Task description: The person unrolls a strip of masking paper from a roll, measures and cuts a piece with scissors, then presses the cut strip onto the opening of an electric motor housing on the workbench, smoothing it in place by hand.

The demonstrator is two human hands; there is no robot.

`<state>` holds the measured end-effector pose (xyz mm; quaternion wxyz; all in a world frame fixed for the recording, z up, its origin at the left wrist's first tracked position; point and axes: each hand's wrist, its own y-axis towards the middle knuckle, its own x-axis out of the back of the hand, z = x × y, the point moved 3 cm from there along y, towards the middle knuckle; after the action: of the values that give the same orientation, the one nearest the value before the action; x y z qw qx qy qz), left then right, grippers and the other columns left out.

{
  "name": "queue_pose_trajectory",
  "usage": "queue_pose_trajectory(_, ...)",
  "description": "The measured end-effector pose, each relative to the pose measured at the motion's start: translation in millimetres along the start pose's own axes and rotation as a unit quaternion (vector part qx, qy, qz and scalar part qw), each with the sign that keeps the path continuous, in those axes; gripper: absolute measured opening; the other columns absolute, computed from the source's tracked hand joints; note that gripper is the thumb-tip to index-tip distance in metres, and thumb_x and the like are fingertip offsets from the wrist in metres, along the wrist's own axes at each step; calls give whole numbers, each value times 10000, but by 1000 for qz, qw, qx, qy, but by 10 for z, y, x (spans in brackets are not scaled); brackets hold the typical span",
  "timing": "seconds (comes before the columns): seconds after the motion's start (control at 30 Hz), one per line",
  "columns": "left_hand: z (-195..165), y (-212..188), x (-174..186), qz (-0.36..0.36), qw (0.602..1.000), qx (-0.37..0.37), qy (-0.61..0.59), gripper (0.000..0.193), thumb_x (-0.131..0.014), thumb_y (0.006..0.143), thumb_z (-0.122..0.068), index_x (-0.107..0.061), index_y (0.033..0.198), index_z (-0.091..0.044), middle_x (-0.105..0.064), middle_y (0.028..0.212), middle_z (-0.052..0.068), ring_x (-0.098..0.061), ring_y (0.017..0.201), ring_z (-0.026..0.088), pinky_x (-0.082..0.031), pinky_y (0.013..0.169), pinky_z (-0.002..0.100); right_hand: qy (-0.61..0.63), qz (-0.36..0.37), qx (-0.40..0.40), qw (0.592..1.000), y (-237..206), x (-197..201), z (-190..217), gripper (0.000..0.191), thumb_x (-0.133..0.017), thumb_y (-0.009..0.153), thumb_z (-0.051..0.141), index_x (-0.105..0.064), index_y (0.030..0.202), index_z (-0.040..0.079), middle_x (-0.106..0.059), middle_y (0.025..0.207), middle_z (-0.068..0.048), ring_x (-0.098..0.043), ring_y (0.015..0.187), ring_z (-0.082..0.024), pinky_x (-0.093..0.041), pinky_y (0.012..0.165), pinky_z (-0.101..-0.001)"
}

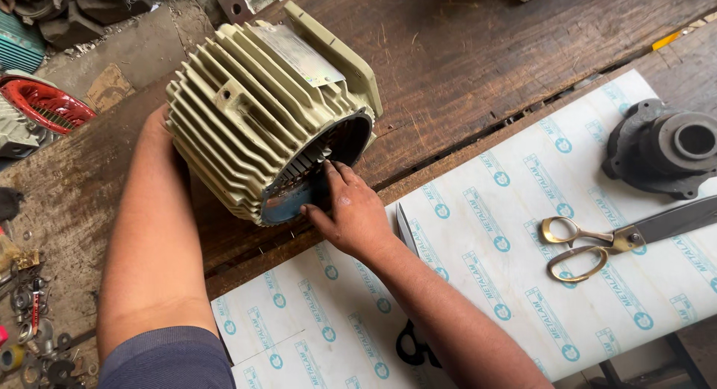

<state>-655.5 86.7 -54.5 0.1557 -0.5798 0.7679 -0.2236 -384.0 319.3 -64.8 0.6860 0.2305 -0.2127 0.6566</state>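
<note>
We see a ribbed, cream-coloured motor housing (258, 105) lying on its side on a worn wooden workbench (478, 53), its open round end turned toward the near right. Our left hand (158, 124) reaches around the far left end of the housing and is mostly hidden behind it, so we cannot tell how its fingers sit. Our right hand (351, 213) rests at the open mouth, fingers loosely spread with the tips reaching just inside the rim, gripping nothing that we can make out. Near and to the right lies a white printed sheet (523, 232) across the bench. On it, well apart from the housing, lie scissors with brass-coloured handles (597, 243), and farther right a dark metal end cover (661, 150). A second, black-handled pair of scissors (411, 344) peeks out beneath our right forearm. A red fan guard (45, 105) sits at the far left.
</note>
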Motion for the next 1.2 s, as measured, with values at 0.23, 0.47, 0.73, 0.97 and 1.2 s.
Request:
queue_pose_trajectory(0.23,9,56,-18,2,1000,0,9,452,-527,1062,-510,-675,1092,-84,-659,993,75,-607,871,231,-507,772,384,-20,24,-9,999,6,-9,6,885,-710,884,447,-368,1481,-110,-472,1451,-335,-524,1301,-463,-440,1073,-489)
queue_pose_trajectory(0.47,38,81,-124,4,1000,1,12,422,-538,1067,-485,-669,1082,-84,-649,976,70,-599,858,223,-504,765,378,-17,23,-10,1000,-3,-15,5,895,-708,878,451,-365,1477,-119,-475,1445,-336,-533,1295,-454,-455,1062,-482)
queue_pose_trajectory(0.73,22,56,-202,3,1000,-1,17,389,-552,1073,-457,-663,1070,-84,-636,958,65,-590,844,215,-500,758,372,-9,21,-13,1000,-5,-4,0,887,-711,879,463,-379,1477,-101,-484,1447,-322,-540,1297,-446,-461,1064,-478)
queue_pose_trajectory(0.97,20,35,-207,8,1000,-6,19,361,-564,1079,-432,-657,1059,-84,-626,941,60,-583,831,208,-496,751,366,-41,31,-15,999,24,-28,-17,918,-712,870,499,-361,1479,-93,-466,1448,-325,-519,1312,-440,-447,1063,-480)
queue_pose_trajectory(1.2,33,44,-218,6,1000,-4,21,335,-576,1084,-408,-652,1049,-84,-615,925,56,-575,818,201,-493,744,360,-1,26,-77,997,23,11,-39,895,-676,896,499,-344,1514,-56,-463,1472,-306,-569,1282,-404,-500,1027,-469)
